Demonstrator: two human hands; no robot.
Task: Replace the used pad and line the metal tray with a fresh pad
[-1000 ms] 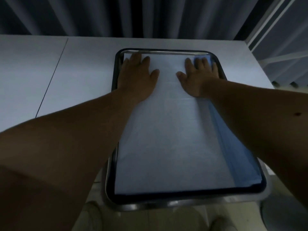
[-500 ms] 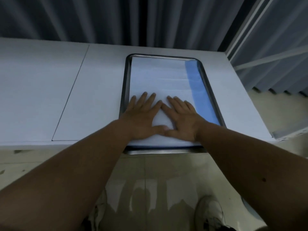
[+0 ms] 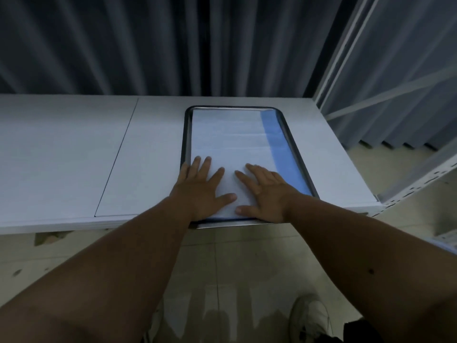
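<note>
We see the pad point(image 3: 230, 142) lying flat inside the metal tray point(image 3: 186, 134), which sits at the tabletop's point(image 3: 74, 149) near edge toward its right end. The left hand point(image 3: 201, 188) and right hand point(image 3: 265, 191) press on the pad's near end, fingers spread flat.

**Where things lie around my fingers**

My left hand point(image 3: 201, 191) and my right hand point(image 3: 265, 194) lie side by side, apart, on the pad point(image 3: 230, 142), at its near end. The pad lies in the metal tray point(image 3: 185, 144), and most of it stretches beyond my fingertips. The tray is on the table point(image 3: 74, 154), which extends far to the left of my fingers. Behind the table hangs a curtain point(image 3: 123, 45).
</note>
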